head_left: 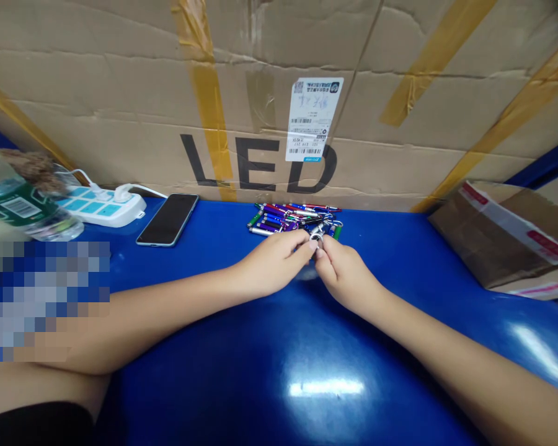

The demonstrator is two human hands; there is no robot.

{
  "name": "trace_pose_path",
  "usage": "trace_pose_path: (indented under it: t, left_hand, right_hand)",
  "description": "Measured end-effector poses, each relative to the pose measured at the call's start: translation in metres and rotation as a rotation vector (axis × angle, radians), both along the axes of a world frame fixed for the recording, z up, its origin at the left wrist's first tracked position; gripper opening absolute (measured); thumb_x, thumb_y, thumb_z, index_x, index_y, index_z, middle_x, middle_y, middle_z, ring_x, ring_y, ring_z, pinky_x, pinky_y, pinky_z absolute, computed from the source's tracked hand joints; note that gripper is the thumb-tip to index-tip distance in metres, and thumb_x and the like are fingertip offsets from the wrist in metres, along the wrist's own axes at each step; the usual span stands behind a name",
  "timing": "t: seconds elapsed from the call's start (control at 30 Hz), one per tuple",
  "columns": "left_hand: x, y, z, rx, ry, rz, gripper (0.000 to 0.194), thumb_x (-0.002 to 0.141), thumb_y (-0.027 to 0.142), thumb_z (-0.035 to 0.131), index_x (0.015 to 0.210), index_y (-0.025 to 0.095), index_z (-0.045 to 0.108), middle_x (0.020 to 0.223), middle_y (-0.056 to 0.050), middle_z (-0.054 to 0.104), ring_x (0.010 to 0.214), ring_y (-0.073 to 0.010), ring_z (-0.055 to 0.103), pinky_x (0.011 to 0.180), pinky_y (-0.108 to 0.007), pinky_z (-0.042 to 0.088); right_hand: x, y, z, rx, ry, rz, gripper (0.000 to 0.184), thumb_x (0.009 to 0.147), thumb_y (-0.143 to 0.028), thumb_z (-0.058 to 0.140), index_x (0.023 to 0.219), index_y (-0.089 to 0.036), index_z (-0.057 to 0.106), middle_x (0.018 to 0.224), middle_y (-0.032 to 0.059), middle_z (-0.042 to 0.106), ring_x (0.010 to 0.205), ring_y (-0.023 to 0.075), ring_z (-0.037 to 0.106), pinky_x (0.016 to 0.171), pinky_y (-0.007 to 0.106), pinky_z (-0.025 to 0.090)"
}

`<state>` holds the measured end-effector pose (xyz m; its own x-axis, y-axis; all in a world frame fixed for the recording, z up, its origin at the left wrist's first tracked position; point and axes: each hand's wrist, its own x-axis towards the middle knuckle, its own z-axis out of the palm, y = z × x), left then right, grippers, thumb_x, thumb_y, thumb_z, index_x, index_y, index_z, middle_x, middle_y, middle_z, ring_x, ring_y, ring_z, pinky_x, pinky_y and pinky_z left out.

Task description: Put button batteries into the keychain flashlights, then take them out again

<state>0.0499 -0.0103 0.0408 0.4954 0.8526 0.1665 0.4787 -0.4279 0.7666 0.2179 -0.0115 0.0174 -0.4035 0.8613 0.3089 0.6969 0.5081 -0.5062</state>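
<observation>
My left hand (279, 260) and my right hand (345, 266) meet near the middle of the table, fingertips pinched together. Between them is a silver key ring (316, 236), gripped from both sides. Whatever hangs from the ring is mostly hidden by my fingers. Just behind my hands lies a pile of small metal pen-shaped keychains (279, 214) in red, blue, purple, green, black and silver. Some of them carry silver clips at the end.
A large cardboard box (139, 124) marked LED stands along the back of the blue table (242, 371). To the left are a phone (168, 220), a white power strip (106, 209) with plugs and a plastic bottle (23, 204). A smaller open carton (506, 235) sits at right.
</observation>
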Motion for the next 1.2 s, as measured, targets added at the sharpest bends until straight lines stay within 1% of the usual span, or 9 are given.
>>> trace_pose_path:
  t: [0.1, 0.23, 0.4, 0.5, 0.63, 0.73, 0.9, 1.1, 1.2]
  left_hand:
    - [-0.001, 0.002, 0.004, -0.173, -0.043, -0.037, 0.021, 0.092, 0.032, 0.046, 0.078, 0.017, 0.052, 0.065, 0.005, 0.053, 0.057, -0.0094, 0.055, 0.052, -0.02, 0.042]
    - [-0.004, 0.005, 0.01, -0.282, -0.021, -0.127, 0.023, 0.091, 0.034, 0.049, 0.078, 0.016, 0.055, 0.063, 0.005, 0.053, 0.055, -0.0083, 0.054, 0.051, -0.019, 0.042]
    - [-0.01, 0.011, 0.017, -0.388, 0.042, -0.246, 0.029, 0.092, 0.037, 0.047, 0.077, 0.015, 0.058, 0.065, 0.002, 0.059, 0.049, -0.0069, 0.048, 0.046, -0.019, 0.038]
    - [-0.018, 0.014, 0.027, -0.235, 0.19, -0.295, 0.026, 0.09, 0.036, 0.051, 0.08, 0.015, 0.063, 0.069, 0.001, 0.063, 0.054, -0.0083, 0.052, 0.05, -0.019, 0.039]
    - [-0.031, 0.014, 0.039, 0.02, 0.467, -0.331, 0.02, 0.088, 0.03, 0.053, 0.089, 0.02, 0.071, 0.077, 0.0, 0.069, 0.066, -0.0115, 0.06, 0.059, -0.021, 0.041]
    - [-0.033, 0.012, 0.039, 0.121, 0.575, -0.292, 0.017, 0.085, 0.024, 0.057, 0.092, 0.02, 0.072, 0.081, -0.001, 0.071, 0.07, -0.0134, 0.063, 0.063, -0.022, 0.043]
    - [-0.029, 0.008, 0.029, 0.236, 0.546, -0.37, 0.021, 0.085, 0.019, 0.056, 0.098, 0.021, 0.071, 0.09, -0.003, 0.071, 0.083, -0.0163, 0.064, 0.073, -0.025, 0.045]
    - [-0.021, 0.004, 0.019, 0.227, 0.548, -0.469, 0.024, 0.087, 0.018, 0.053, 0.106, 0.018, 0.069, 0.099, -0.006, 0.067, 0.093, -0.0182, 0.061, 0.083, -0.028, 0.046]
    - [-0.018, 0.004, 0.013, 0.272, 0.547, -0.46, 0.025, 0.088, 0.018, 0.053, 0.109, 0.017, 0.067, 0.102, -0.007, 0.064, 0.095, -0.019, 0.06, 0.085, -0.029, 0.046]
  right_hand:
    - [0.001, -0.002, 0.0, 0.029, -0.063, -0.035, 0.013, 0.083, -0.029, 0.033, 0.071, -0.025, 0.03, 0.058, 0.0, 0.048, 0.049, 0.0158, 0.045, 0.049, 0.027, 0.03]
    - [0.001, -0.004, 0.0, 0.023, -0.046, -0.05, 0.01, 0.082, -0.026, 0.034, 0.071, -0.024, 0.034, 0.06, 0.0006, 0.052, 0.051, 0.0148, 0.048, 0.05, 0.025, 0.032]
    - [0.003, -0.003, 0.003, 0.027, -0.013, -0.019, 0.018, 0.085, -0.029, 0.034, 0.068, -0.025, 0.028, 0.056, -0.0026, 0.045, 0.048, 0.0125, 0.04, 0.048, 0.025, 0.028]
    - [0.011, -0.002, 0.013, -0.039, 0.001, 0.098, 0.024, 0.091, -0.032, 0.031, 0.069, -0.024, 0.033, 0.061, -0.0014, 0.049, 0.053, 0.0129, 0.042, 0.052, 0.026, 0.033]
    - [0.033, -0.005, 0.033, -0.267, -0.165, 0.225, 0.033, 0.096, -0.038, 0.03, 0.078, -0.022, 0.053, 0.078, 0.0023, 0.063, 0.068, 0.0159, 0.055, 0.065, 0.029, 0.044]
    - [0.051, -0.005, 0.039, -0.442, -0.373, 0.259, 0.032, 0.094, -0.041, 0.037, 0.075, -0.022, 0.055, 0.07, 0.0015, 0.062, 0.057, 0.0149, 0.054, 0.056, 0.028, 0.044]
    - [0.061, 0.002, 0.032, -0.556, -0.489, 0.128, 0.021, 0.092, -0.035, 0.039, 0.08, -0.022, 0.049, 0.061, -0.0016, 0.053, 0.041, 0.0109, 0.044, 0.04, 0.024, 0.032]
    - [0.06, 0.009, 0.035, -0.67, -0.564, 0.199, 0.028, 0.094, -0.041, 0.036, 0.082, -0.02, 0.051, 0.06, -0.0002, 0.053, 0.048, 0.0122, 0.05, 0.047, 0.024, 0.036]
    - [0.061, 0.014, 0.032, -0.632, -0.611, 0.195, 0.03, 0.095, -0.033, 0.034, 0.081, -0.018, 0.055, 0.069, 0.0041, 0.061, 0.054, 0.0137, 0.054, 0.052, 0.025, 0.039]
